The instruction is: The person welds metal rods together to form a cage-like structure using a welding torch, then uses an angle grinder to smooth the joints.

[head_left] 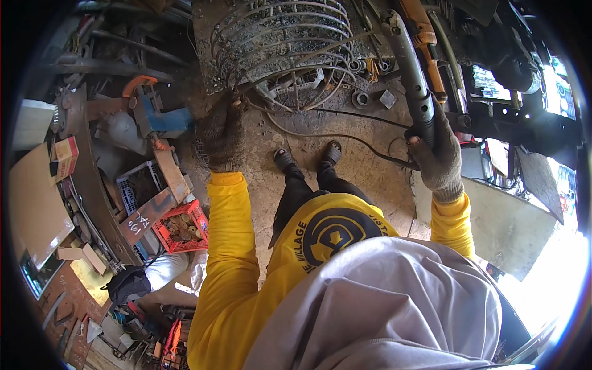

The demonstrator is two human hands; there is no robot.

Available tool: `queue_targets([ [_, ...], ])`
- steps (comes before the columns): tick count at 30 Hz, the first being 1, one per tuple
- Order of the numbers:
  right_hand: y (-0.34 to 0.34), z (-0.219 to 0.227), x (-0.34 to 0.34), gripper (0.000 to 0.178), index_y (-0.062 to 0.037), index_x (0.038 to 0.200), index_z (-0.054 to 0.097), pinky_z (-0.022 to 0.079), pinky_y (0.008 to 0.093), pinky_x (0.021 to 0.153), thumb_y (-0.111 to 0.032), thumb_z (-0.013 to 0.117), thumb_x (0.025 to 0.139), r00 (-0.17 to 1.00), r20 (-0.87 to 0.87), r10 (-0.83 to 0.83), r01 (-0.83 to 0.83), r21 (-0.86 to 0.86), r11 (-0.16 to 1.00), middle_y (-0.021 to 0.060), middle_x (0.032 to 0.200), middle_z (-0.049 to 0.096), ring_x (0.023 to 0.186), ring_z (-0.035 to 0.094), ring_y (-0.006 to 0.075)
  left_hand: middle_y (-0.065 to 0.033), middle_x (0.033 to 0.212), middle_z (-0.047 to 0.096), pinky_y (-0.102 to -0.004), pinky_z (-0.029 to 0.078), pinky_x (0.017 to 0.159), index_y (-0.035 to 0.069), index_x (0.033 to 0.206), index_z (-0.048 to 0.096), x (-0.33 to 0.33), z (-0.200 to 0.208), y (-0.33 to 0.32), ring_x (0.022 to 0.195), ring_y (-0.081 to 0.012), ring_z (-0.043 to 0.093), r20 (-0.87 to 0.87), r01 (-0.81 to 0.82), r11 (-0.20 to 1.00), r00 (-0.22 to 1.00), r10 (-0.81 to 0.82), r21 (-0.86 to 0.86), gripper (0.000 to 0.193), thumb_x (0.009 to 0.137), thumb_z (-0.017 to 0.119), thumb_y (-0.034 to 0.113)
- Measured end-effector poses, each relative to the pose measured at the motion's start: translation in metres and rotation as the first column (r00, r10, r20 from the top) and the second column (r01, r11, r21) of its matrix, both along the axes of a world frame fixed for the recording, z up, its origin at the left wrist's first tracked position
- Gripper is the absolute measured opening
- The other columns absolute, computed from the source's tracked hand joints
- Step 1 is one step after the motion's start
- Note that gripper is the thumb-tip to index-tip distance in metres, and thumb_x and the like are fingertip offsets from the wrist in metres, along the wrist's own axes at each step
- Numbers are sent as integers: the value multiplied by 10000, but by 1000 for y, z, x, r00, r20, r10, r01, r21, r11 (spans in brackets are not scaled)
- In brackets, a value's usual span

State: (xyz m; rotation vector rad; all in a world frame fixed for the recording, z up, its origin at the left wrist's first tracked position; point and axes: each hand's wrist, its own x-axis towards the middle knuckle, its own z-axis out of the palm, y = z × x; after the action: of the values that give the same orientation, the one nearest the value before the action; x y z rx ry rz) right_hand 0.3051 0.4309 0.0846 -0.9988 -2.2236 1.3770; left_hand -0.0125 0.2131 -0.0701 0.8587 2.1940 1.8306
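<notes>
A round cage of bent steel rods [290,26] lies on the ground in front of my feet. At its near left edge is my left hand [223,132], in a dark knitted glove, with its fingers closed on the cage's rod. My right hand [439,154], gloved alike, is wrapped round the lower end of a grey metal tube [408,61] with holes in its side. The tube's end is hidden in my palm. A dark cable [345,136] runs across the ground to beside my right wrist.
A blue vise [166,118] and a red crate [180,228] of metal parts stand at left. Orange clamp-like bars [422,31] lie beyond the tube. Loose metal pieces [361,99] sit near the cage. A pale metal cabinet [505,216] stands at right.
</notes>
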Motion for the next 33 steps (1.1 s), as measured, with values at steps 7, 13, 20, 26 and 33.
queue_targets([
  [7, 1, 0, -1, 714, -5, 1536, 298, 461, 199, 567, -49, 613, 896, 1000, 28, 3, -3, 1, 1000, 21, 919, 630, 672, 532, 44, -114, 1091, 717, -287, 537, 896, -53, 1212, 656, 0, -4, 1, 947, -162, 680, -11, -27, 1000, 1000, 27, 16, 321, 926, 705, 83],
  [13, 1, 3, -3, 720, -9, 1540, 291, 465, 198, 579, -52, 614, 898, 999, 46, 3, -2, -25, 1000, 18, 920, 631, 685, 535, 44, -121, 1106, 715, -289, 535, 904, -46, 1217, 656, 2, 1, 0, 967, -166, 678, -66, -26, 999, 997, 25, -19, 319, 934, 697, 95],
  [20, 2, 2, -2, 724, -9, 1540, 291, 468, 199, 584, -68, 629, 902, 999, 28, 16, -16, -9, 1000, 19, 930, 635, 691, 539, 44, -121, 1139, 708, -289, 527, 918, -40, 1240, 647, 1, -1, -2, 996, -166, 670, 10, 6, 1000, 1000, -6, 13, 336, 945, 689, 116],
  [26, 2, 2, -1, 712, -6, 1535, 301, 476, 205, 578, -78, 625, 905, 999, 35, 11, -11, 17, 1000, 22, 923, 636, 683, 544, 48, -115, 1119, 713, -290, 530, 907, -40, 1238, 649, 6, 10, 2, 983, -162, 670, 29, -23, 999, 999, 25, -37, 340, 941, 695, 116],
  [33, 6, 1, 0, 695, 13, 1521, 317, 483, 212, 580, -75, 618, 901, 996, 71, 44, -52, 118, 992, 20, 899, 636, 679, 549, 53, -113, 1082, 721, -290, 536, 881, -46, 1217, 659, 1, -1, -2, 936, -158, 673, -54, -36, 999, 998, 34, -33, 341, 935, 707, 139],
])
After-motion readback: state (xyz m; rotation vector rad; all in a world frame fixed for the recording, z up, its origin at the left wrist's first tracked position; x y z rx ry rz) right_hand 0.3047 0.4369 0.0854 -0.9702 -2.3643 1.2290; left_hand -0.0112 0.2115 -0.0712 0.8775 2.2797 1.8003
